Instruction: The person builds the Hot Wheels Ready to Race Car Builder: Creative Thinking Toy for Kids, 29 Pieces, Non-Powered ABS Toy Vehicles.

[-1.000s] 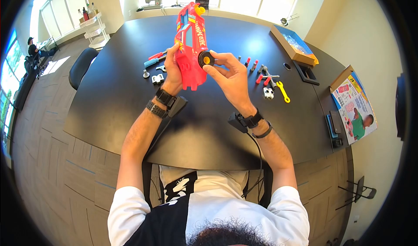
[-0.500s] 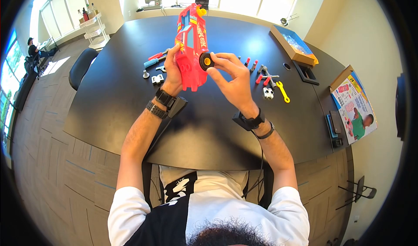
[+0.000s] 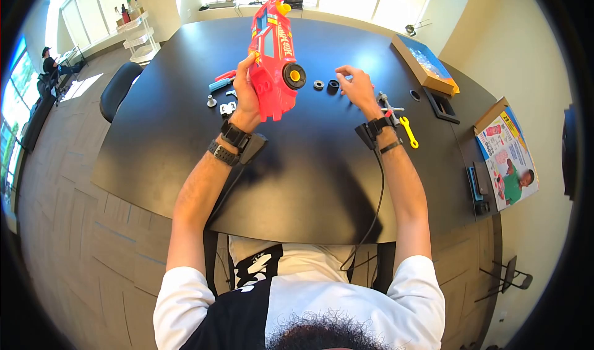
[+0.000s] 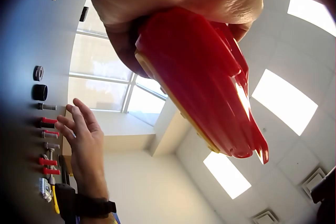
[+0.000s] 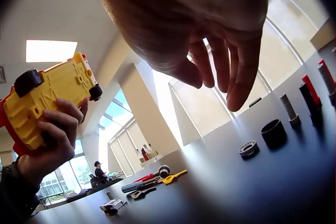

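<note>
In the head view the left hand (image 3: 247, 100) grips a red toy vehicle (image 3: 268, 96) by its side, raised over the table. A black wheel (image 3: 294, 76) with a yellow hub sits on the vehicle's side. Its yellow underside (image 5: 58, 95) shows in the right wrist view, with two black wheels. The right hand (image 3: 359, 92) hovers over the table, fingers loosely bent with nothing between them. Close to its fingertips stand a black ring (image 3: 333, 86) and a grey ring (image 3: 318, 84). Red and grey bolts (image 4: 48, 133) stand beside the rings in the left wrist view.
A yellow wrench (image 3: 409, 132) and a grey cross-shaped part lie right of the right hand. Toy tools (image 3: 221, 84) and a white part (image 3: 228, 108) are left of the left hand. An open box (image 3: 424, 65) and a printed box (image 3: 508, 158) occupy the table's right side.
The right hand has let go of the black wheel and moved right, over the small parts. The wheel stays on the vehicle, still held by the left hand. The head view has shifted slightly.
</note>
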`<state>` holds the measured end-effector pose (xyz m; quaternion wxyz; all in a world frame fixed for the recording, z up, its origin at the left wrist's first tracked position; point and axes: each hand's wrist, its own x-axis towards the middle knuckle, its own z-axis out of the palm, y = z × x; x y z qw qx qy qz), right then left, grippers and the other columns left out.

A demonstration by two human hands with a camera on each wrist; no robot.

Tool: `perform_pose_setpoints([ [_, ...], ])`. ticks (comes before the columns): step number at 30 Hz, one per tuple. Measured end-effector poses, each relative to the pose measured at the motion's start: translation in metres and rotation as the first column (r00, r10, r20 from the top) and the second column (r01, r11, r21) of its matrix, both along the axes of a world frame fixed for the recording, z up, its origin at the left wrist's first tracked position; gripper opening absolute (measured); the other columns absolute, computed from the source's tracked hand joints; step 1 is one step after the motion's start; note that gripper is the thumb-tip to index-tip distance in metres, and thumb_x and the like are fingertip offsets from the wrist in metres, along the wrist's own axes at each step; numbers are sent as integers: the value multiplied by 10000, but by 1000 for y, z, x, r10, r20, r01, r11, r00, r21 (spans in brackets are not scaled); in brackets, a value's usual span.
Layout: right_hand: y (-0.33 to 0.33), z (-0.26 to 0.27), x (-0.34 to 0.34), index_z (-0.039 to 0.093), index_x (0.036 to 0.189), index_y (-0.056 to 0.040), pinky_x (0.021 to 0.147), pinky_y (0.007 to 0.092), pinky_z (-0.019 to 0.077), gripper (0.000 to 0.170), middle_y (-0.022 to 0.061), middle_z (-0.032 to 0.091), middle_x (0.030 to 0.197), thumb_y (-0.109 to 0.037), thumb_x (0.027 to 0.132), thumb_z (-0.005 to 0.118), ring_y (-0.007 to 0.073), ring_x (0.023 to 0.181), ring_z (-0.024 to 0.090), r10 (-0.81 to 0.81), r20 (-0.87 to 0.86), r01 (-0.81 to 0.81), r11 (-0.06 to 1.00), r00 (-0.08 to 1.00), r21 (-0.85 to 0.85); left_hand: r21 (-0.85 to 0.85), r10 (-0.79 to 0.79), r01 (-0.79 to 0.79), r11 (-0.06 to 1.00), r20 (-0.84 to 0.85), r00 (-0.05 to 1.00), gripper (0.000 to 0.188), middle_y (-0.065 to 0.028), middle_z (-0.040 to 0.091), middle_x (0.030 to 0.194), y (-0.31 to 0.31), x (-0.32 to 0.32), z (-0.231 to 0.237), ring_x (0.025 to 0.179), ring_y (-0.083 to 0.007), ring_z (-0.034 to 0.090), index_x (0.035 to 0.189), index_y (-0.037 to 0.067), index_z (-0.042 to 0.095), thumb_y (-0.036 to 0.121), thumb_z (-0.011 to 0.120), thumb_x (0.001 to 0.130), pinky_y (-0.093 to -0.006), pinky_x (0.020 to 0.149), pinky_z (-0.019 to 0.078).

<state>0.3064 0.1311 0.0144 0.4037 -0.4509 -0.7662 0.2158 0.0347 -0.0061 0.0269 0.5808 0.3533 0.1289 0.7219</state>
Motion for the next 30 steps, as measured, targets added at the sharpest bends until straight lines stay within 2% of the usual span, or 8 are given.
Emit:
perform_pose_setpoints([
  [2,27,-24,-2,773,1233,-22,884,419,626,279,168,815,1100,-142,1007,663,300,946,794,-32,172,22,998,985,60,-3,25,-25,1000,-11,1000,652,-122,707,1268,-4,1,5,1078,-215,737,1432,24,548,542,593,1039,-374,899,628],
  [5,44,-46,-14,770,1237,-44,980,483,590,278,188,784,1187,-116,1001,644,369,1104,749,1,265,-23,997,964,80,-4,52,-52,999,-23,998,656,-124,704,1273,-2,-1,4,1080,-216,736,1439,22,540,541,590,1040,-374,901,627],
  [9,46,-62,-29,734,1256,-54,1014,516,567,285,198,697,1253,-90,983,661,411,1184,678,-88,431,47,993,898,106,1,61,-61,998,-23,998,652,-124,703,1278,-1,-3,4,1083,-215,736,1443,21,532,538,577,1049,-375,900,627],
  [10,45,-64,-29,734,1256,-54,1014,516,567,285,198,697,1253,-90,983,661,411,1184,678,-86,432,46,994,898,103,-3,62,-62,998,-22,998,652,-124,703,1278,-1,-4,4,1083,-215,736,1443,21,532,538,577,1049,-375,900,627],
  [12,43,-68,-27,716,1277,-62,1003,531,575,329,206,665,1275,-58,951,678,446,1187,647,-230,475,84,947,849,308,-14,44,-44,999,-14,999,640,-125,703,1282,-1,-7,4,1085,-213,737,1438,22,534,533,569,1055,-371,899,627],
  [18,46,-53,4,690,1258,-31,994,531,576,350,206,640,1270,-12,909,681,446,1162,630,-430,488,228,879,760,419,-9,46,-46,999,9,999,635,-127,700,1293,4,-10,1,1083,-215,743,1446,24,525,527,566,1059,-365,899,631],
  [22,53,-60,25,717,1170,8,956,538,600,270,249,670,1227,-20,902,696,460,1145,664,-413,618,252,908,669,334,0,39,-39,999,26,999,630,-128,702,1292,5,-9,2,1083,-214,744,1449,24,522,519,565,1062,-364,904,635],
  [30,68,-81,45,766,1027,25,922,539,626,156,293,734,1134,-9,904,678,481,1034,750,-334,609,185,937,719,296,-5,49,-49,999,-11,999,649,-130,706,1282,2,-7,3,1087,-203,747,1454,27,521,532,580,1051,-353,888,641],
])
